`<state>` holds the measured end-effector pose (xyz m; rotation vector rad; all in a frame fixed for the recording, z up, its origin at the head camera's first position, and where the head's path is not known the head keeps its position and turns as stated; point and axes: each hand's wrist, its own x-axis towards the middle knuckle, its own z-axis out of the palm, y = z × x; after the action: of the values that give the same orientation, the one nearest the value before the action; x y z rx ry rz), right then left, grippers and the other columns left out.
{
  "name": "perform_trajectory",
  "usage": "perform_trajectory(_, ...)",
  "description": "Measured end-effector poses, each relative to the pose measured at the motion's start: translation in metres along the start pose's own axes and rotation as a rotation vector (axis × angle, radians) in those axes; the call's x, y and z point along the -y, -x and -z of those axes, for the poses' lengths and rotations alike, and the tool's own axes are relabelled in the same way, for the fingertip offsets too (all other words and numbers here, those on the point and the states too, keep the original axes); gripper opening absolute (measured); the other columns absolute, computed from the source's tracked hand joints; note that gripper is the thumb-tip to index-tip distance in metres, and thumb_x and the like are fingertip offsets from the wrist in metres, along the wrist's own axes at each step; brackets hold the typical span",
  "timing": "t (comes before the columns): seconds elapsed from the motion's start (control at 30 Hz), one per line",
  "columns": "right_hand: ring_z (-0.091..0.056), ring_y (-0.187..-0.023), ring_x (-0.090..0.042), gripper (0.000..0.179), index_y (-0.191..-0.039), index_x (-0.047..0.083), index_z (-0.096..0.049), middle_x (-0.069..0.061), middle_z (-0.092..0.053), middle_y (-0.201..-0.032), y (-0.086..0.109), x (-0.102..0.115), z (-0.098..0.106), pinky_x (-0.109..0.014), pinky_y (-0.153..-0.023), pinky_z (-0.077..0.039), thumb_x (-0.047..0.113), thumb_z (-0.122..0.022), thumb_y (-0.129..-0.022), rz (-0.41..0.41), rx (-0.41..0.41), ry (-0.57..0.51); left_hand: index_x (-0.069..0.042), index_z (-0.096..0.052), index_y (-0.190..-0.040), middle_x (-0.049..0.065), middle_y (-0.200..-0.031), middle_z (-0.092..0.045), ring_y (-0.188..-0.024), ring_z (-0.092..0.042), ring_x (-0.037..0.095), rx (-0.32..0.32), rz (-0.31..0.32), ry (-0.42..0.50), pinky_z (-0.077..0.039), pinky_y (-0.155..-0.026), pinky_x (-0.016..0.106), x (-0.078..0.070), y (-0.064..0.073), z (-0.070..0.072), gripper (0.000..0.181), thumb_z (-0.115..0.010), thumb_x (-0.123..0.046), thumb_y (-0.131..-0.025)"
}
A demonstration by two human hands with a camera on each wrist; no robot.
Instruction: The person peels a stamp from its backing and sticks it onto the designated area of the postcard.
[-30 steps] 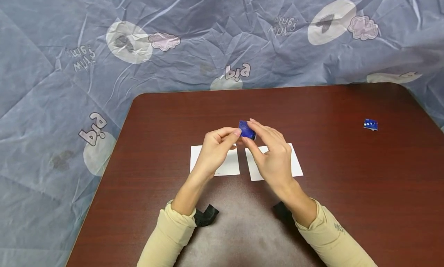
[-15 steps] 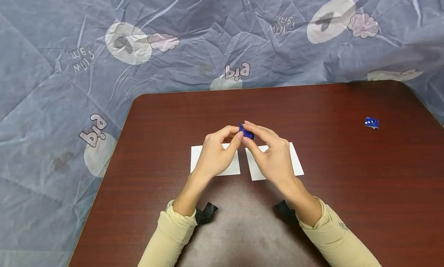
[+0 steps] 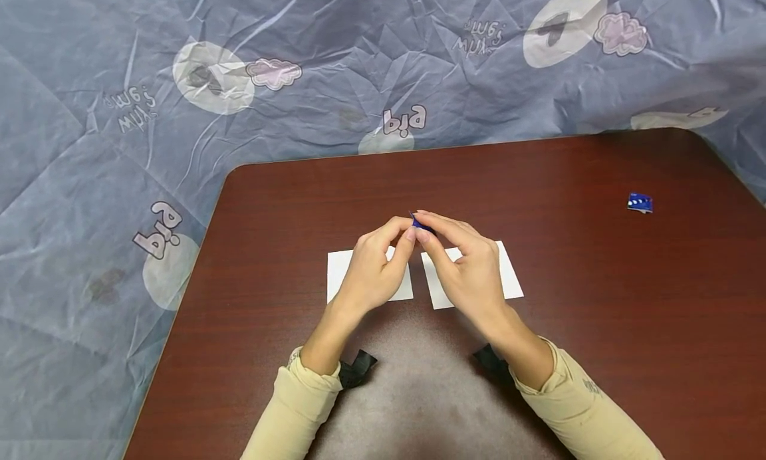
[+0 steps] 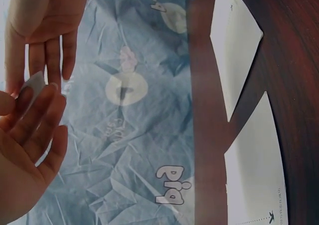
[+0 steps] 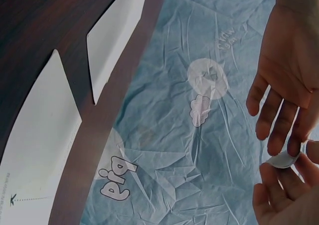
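Between both hands, above the table, is a small blue packet (image 3: pixel 423 226), mostly hidden by fingers in the head view. Its pale underside shows in the left wrist view, where the packet (image 4: pixel 36 84) looks thin and flat, and in the right wrist view, where the packet (image 5: pixel 283 160) looks curved. My left hand (image 3: pixel 374 267) pinches its left edge between thumb and forefinger. The right hand (image 3: pixel 469 267) pinches the other side with thumb and fingers. Below the hands lie two white cards, the left card (image 3: pixel 338 268) and the right card (image 3: pixel 509 274), with a narrow gap between them.
Another small blue packet (image 3: pixel 640 203) with white marks lies far to the right on the dark red-brown table (image 3: pixel 598 314). A wrinkled grey-blue cloth (image 3: pixel 335 61) hangs behind the table's back edge. Black wrist mounts (image 3: pixel 358 369) sit under the sleeves.
The packet has turned from showing its broad blue face to a thin sliver, tilting between the fingers. Both hands keep their pinch and have drawn slightly closer together.
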<state>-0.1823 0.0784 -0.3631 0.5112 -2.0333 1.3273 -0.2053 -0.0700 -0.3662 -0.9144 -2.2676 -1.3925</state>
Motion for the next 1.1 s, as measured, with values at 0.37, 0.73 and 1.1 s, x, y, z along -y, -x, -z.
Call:
perform_trajectory(0.37,-0.066,-0.096,-0.018,0.024,-0.102,-0.001,-0.073,-0.008,-0.071,-0.102,0.0006,0.0016,0.0002,-0.027,-0.084,-0.049,-0.002,-0.075,-0.079,0.006,-0.049,-0.054,-0.002,-0.06,-0.096,0.003,-0.084,-0.061,-0.075,-0.053,0.012,0.013,-0.026,0.061,-0.045,-0.068,0.027,-0.0014,0.0001,-0.0004,0.03,-0.036,-0.018,-0.103)
perform_trajectory(0.73,-0.067,-0.092,-0.019,0.027,-0.101,-0.002,-0.073,-0.009,-0.071,-0.101,0.0,0.0046,0.0004,-0.027,-0.082,-0.05,-0.004,-0.079,-0.074,0.014,-0.06,-0.077,-0.001,-0.056,-0.093,0.004,-0.078,-0.055,-0.069,-0.048,0.013,0.007,0.006,0.169,-0.04,-0.061,0.028,-0.0014,-0.0011,-0.0024,0.037,-0.033,-0.028,-0.105)
perform_trajectory(1.1,-0.068,-0.086,-0.017,0.023,-0.104,-0.002,-0.071,-0.007,-0.07,-0.104,0.0041,0.006,0.0011,-0.025,-0.078,-0.051,-0.008,-0.069,-0.082,0.026,-0.041,-0.099,-0.001,-0.058,-0.097,0.008,-0.086,-0.064,-0.077,-0.06,0.013,-0.008,-0.004,0.186,-0.048,-0.07,0.028,-0.001,0.0011,-0.0055,0.013,-0.047,-0.008,-0.098)
